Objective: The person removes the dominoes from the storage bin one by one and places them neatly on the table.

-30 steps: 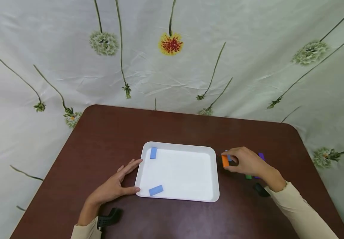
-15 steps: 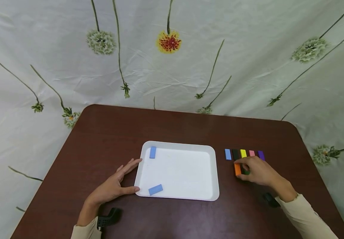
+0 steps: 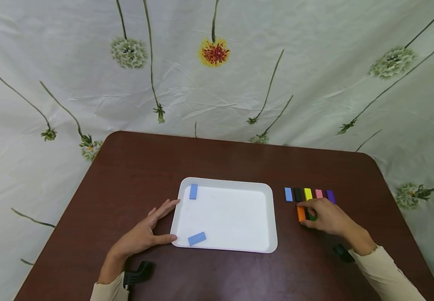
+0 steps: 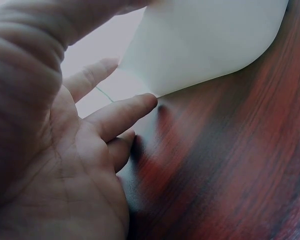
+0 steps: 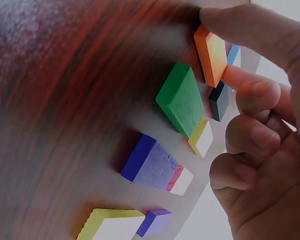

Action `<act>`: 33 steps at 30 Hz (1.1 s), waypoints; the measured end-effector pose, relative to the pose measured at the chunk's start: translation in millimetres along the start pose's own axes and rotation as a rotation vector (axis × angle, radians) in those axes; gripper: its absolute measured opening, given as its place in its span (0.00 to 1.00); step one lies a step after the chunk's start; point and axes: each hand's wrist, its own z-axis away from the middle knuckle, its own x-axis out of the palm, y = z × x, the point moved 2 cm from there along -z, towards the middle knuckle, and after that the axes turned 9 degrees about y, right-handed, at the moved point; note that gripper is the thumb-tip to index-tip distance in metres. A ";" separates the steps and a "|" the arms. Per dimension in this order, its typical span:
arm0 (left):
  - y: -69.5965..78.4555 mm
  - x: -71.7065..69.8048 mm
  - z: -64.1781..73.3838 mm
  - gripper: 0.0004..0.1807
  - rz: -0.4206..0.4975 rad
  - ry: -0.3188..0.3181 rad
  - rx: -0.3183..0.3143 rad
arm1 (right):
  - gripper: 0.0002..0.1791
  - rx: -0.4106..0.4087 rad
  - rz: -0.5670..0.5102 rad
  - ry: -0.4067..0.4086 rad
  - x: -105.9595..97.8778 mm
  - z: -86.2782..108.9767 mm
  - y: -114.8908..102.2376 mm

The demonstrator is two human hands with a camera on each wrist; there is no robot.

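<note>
In the head view, my right hand (image 3: 329,215) pinches an upright orange block (image 3: 301,214) between thumb and index finger, at the near left end of a group of coloured blocks. The right wrist view has the orange block (image 5: 211,55) beside a green block (image 5: 182,100), with a black block (image 5: 219,101) behind. My left hand (image 3: 145,238) touches the left rim of a white tray (image 3: 235,217) with fingers spread and fairly straight. Two blue blocks lie inside the tray, one at the far left (image 3: 193,192) and one at the near left (image 3: 196,238).
Right of the tray, a far row runs from a blue block (image 3: 288,194) through yellow (image 3: 308,194) and pink blocks (image 3: 318,193) to a purple block (image 3: 330,196). My right hand covers part of the nearer row. A dark brown table (image 3: 217,276) lies underneath; flowered cloth (image 3: 314,83) hangs behind.
My right hand has carried the orange block from beside the tray rightward and nearer to me, into the near row. It has hardly moved in the last half second. My left hand stays put.
</note>
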 end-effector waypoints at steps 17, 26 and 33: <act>2.1 -0.2 0.6 0.51 -0.010 0.002 -0.013 | 0.19 -0.317 -0.315 -0.026 -9.0 -26.4 -55.3; 5.8 -2.3 0.2 0.51 -0.017 0.003 0.003 | 0.16 -0.581 -0.470 -0.241 9.4 -89.3 -139.3; 4.3 -0.5 0.4 0.51 -0.031 0.008 0.012 | 0.21 -0.627 -0.521 -0.562 56.2 -111.8 -190.5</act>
